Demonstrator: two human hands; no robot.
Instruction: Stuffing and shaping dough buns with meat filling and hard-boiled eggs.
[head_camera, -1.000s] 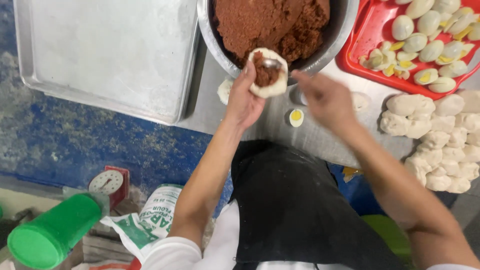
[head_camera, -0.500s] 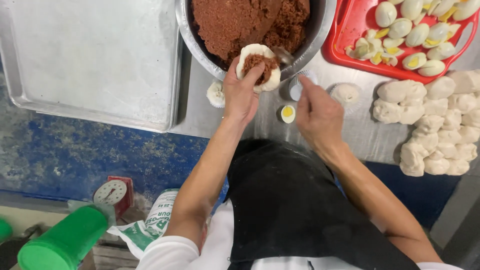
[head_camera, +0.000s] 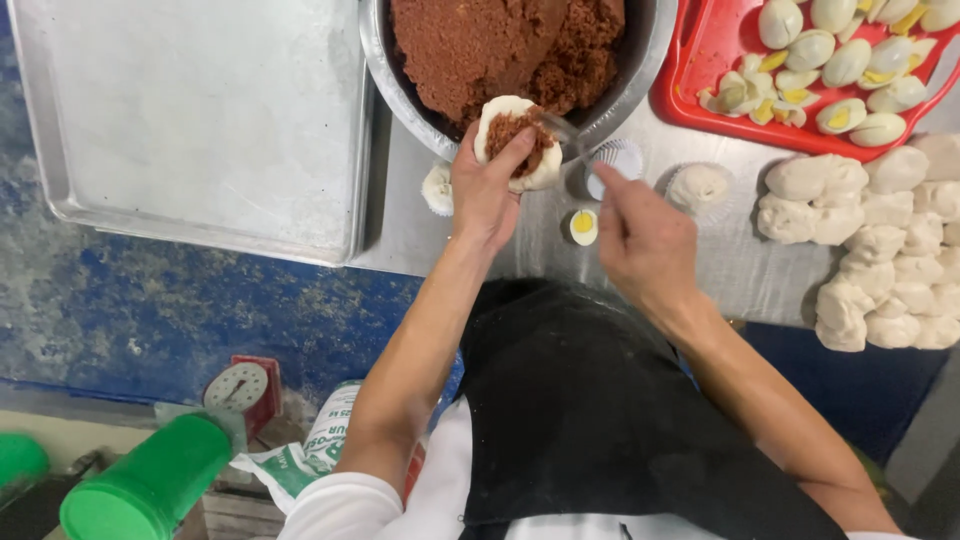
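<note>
Dough round: one flat white disc of soft dough (head_camera: 520, 140), cupped in my left hand (head_camera: 487, 190) right at the near rim of the bowl, with a lump of crumbly reddish-brown filling in its middle.
Left hand: palm up, fingers curled around the disc from below, thumb on its edge.
Right hand: my right hand (head_camera: 640, 235) is pinched shut on a thin metal spoon (head_camera: 572, 135), its tip touching the filling on the disc.
Bowl: one round steel bowl (head_camera: 640, 75), piled with the same coarse reddish-brown meat filling (head_camera: 490, 45).
Egg wedges: one loose piece of boiled egg (head_camera: 583, 227) on the table between my hands; I can't count the pile of them on the red plastic tray (head_camera: 700, 60) at top right.
Paper cups: three small white fluted ones, one empty (head_camera: 618, 160), one holding a dough ball (head_camera: 698, 185), one half hidden behind my left wrist (head_camera: 438, 188).
Dough portions: heap of lumpy white dough pieces (head_camera: 880, 235) on the right, too bunched to count.
Baking sheet: one big bare metal sheet pan (head_camera: 200, 110) on the left.
Below the table: small red kitchen scale (head_camera: 243, 390) and a green plastic cylinder (head_camera: 150, 480).
</note>
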